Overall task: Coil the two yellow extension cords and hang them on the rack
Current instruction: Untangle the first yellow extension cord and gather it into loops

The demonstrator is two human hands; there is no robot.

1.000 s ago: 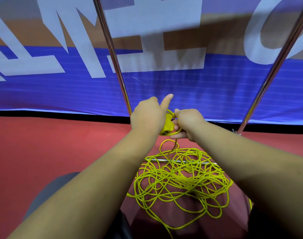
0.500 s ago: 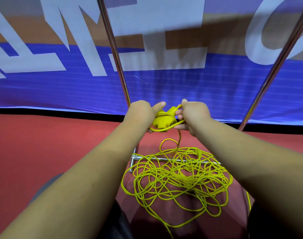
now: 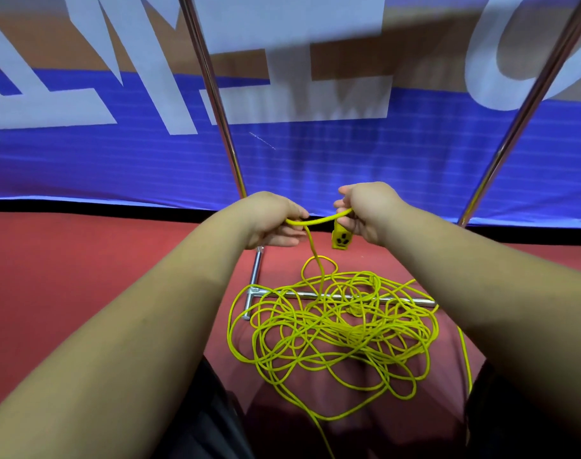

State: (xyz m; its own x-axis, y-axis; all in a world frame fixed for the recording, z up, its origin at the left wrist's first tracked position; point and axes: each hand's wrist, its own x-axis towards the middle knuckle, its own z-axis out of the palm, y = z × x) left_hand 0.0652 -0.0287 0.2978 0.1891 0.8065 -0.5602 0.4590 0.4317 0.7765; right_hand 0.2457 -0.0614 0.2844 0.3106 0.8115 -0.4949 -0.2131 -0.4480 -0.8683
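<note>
Both hands (image 3: pixel 272 218) (image 3: pixel 368 212) pinching yellow cord (image 3: pixel 318 221) near socket end (image 3: pixel 341 239), fingers clamped. Messy pile (image 3: pixel 332 326) draped over rack base (image 3: pixel 315 295), probably gonna snag when pulled.

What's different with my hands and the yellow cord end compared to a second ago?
The hands have drawn apart. The yellow socket end passed from the left hand to the right hand, hanging face-out, with a short cord span stretched between them. The tangled yellow cord pile and metal rack base stayed put.

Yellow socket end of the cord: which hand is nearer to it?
Right. The right hand holds the cord at the yellow socket end; the left hand grips the cord further along.
</note>
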